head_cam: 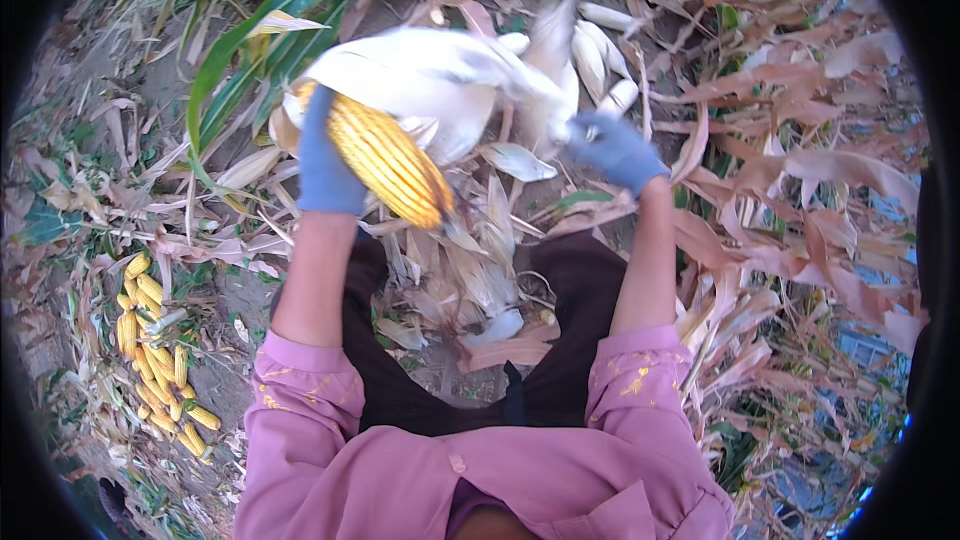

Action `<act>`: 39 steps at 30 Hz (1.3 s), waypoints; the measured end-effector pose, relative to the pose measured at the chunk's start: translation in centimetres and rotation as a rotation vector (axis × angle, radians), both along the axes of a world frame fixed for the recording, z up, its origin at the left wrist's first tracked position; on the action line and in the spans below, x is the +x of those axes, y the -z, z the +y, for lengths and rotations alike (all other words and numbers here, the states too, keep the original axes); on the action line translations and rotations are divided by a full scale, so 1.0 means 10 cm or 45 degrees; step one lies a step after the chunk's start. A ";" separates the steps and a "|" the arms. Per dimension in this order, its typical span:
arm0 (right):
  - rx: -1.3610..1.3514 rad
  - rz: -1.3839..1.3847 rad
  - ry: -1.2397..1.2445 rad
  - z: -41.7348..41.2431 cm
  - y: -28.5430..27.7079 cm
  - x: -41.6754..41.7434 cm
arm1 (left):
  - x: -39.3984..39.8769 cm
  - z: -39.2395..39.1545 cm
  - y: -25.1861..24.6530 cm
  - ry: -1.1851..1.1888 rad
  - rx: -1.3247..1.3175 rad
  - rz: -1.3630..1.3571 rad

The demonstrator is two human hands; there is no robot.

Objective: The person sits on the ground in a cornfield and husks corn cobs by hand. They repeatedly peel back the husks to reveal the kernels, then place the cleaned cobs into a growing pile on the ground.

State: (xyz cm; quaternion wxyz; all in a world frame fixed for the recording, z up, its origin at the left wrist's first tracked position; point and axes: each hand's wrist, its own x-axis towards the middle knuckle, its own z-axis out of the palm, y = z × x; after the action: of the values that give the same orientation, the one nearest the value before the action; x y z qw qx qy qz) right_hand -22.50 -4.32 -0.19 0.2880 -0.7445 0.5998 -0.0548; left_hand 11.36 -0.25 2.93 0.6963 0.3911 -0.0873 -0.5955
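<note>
My left hand [328, 157], in a blue glove, holds an ear of corn [390, 157] around its base; the yellow kernels are bare and the tip points down to the right. Pale husk leaves [442, 82], blurred, stretch from the ear's base towards the right. At their far end is my right hand [611, 146], also gloved in blue, with its fingers bent at the husk; blur hides how firmly they close on it. Behind the husk, several ears in pale husks [592, 60] lie on the ground.
Loose dry husks [480, 277] cover the ground between my legs. A pile of husked yellow ears [154, 360] lies at the left. Green corn leaves [277, 22] spread at the upper left, and dry stalks and leaves [795, 187] fill the right side.
</note>
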 end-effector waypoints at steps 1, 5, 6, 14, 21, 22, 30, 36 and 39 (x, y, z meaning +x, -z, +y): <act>0.185 0.160 -0.232 0.11 -0.14 0.33 | -0.07 0.05 -0.02 0.047 -0.041 -0.008; -0.035 -0.510 -0.451 0.34 0.39 0.43 | -0.41 0.08 -0.03 0.298 -0.209 -0.169; 0.469 -1.113 -0.148 0.35 0.33 0.59 | -0.43 0.11 -0.02 0.334 -0.189 -0.214; 0.408 -1.547 0.210 0.41 -0.29 1.08 | -0.72 0.27 0.00 0.571 -0.132 -0.532; 0.034 -1.050 0.099 0.46 -0.70 1.08 | -0.88 0.28 0.23 0.706 -0.359 -1.048; 0.078 -0.550 -0.017 0.40 -0.88 1.09 | -0.87 0.31 0.30 0.740 -0.331 -0.957; 0.129 -1.763 0.915 0.33 -0.37 1.21 | -0.97 0.39 0.11 0.949 -0.211 -0.696; 0.500 -2.666 0.660 0.27 -0.39 1.15 | -0.98 0.42 0.06 0.903 -0.327 -0.623; 0.402 -2.525 1.199 0.24 -0.61 1.27 | -0.91 0.41 0.01 0.900 -0.382 -0.820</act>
State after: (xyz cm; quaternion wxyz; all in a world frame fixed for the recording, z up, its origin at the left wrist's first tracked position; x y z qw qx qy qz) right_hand -9.84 -1.91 5.93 0.6825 -0.0230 0.3266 -0.6535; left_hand 2.25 3.81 2.87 0.4384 0.3970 -0.5096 -0.6249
